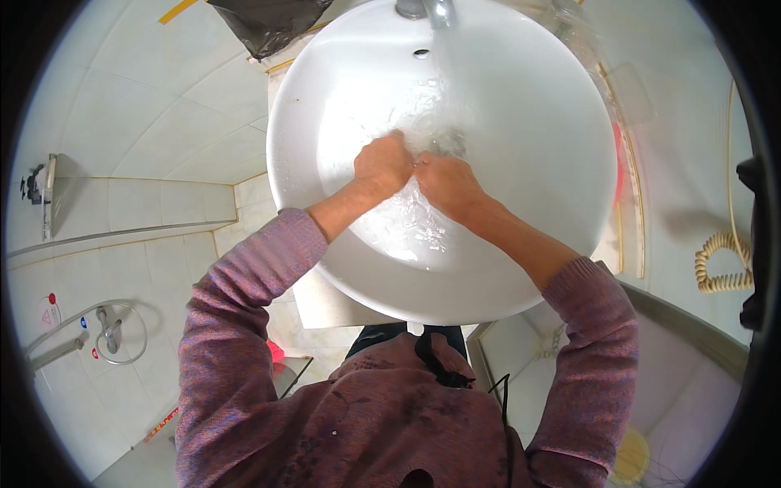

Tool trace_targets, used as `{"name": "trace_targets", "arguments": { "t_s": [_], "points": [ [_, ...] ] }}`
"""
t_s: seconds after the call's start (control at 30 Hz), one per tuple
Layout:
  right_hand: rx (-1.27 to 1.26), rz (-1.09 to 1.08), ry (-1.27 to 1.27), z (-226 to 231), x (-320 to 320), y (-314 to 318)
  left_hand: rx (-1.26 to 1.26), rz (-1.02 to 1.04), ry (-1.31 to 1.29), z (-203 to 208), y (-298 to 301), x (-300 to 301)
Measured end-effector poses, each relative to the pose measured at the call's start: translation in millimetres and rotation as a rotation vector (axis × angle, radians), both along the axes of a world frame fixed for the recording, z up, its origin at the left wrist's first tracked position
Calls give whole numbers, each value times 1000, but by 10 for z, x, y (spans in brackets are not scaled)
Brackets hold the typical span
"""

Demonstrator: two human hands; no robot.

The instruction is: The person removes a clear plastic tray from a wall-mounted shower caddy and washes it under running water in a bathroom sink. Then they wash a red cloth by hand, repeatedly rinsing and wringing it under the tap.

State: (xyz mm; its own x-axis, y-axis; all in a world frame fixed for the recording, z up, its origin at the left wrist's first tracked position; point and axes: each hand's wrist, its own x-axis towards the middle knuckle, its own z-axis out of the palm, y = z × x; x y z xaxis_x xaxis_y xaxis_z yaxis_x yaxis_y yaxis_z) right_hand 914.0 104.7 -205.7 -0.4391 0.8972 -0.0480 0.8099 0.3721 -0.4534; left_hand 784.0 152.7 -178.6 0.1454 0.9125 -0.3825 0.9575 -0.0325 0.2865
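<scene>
A round white washbasin [529, 236] spreads out in front of me with moving water in its bowl. From the grey metal tap [440, 12] at the far rim, a stream falls toward my hands. My left hand [385, 165] is closed in the middle of the bowl, its knuckles up. Close against it, my right hand [448, 184] is closed too. Whatever the fingers hold, if anything, is hidden beneath them. Just beyond my right hand lies a blurred greyish patch [449, 144] under the water; I cannot tell what it is.
A black plastic bag [270, 23] hangs beyond the basin at the far left. On the left wall is a shower mixer [108, 329] with its hose. A coiled cream cord [723, 263] hangs at the right. The basin's near rim is close to my body.
</scene>
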Motion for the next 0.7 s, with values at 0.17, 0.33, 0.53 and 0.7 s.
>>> {"name": "trace_targets", "arguments": {
  "t_s": [0.17,0.33,0.53,0.7],
  "points": [
    [12,158,0,140,316,-193,11,-139,-23,169,-12,28],
    [143,254,-115,221,561,-318,-32,-45,-66,174,70,44],
    [4,242,-229,198,367,-194,-78,-119,64,155,50,35],
    [-216,239,-252,450,381,-56,-109,-141,80,338,94,-4]
  ]
}}
